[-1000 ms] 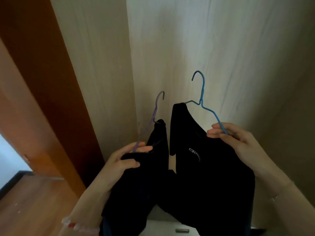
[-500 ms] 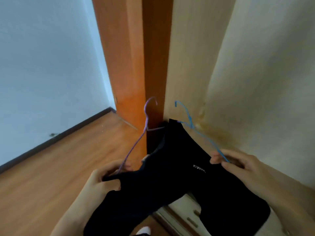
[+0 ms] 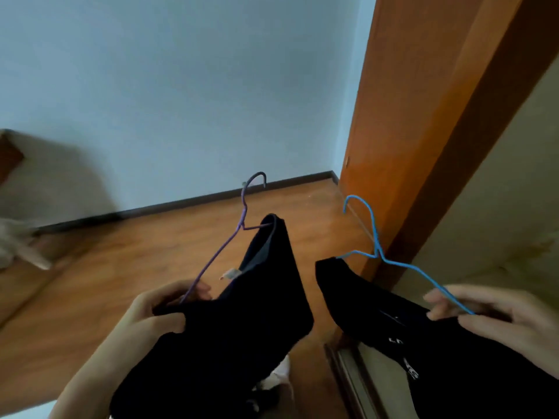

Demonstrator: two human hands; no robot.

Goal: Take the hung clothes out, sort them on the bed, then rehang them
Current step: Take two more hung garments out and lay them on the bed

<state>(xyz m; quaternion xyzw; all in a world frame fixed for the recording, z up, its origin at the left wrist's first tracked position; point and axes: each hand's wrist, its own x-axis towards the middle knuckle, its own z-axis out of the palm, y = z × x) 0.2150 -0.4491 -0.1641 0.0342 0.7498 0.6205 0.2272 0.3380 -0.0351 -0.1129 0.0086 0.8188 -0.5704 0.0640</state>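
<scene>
The left hand (image 3: 157, 316) grasps a purple hanger (image 3: 239, 228) and its dark garment (image 3: 242, 322) over the wooden floor (image 3: 127, 267). Nearer the orange door (image 3: 417, 116), the right hand (image 3: 490, 319) grips a blue hanger (image 3: 376, 246) carrying a black garment (image 3: 423, 358).

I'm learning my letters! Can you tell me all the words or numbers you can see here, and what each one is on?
White print on the black garment held on the blue hanger: too blurred to read; only something like "L" shows.
White strip of print lower on the same garment: too blurred to read.
Small tag inside the dark garment on the purple hanger: too small to read.
Nothing else carries any text.
</scene>
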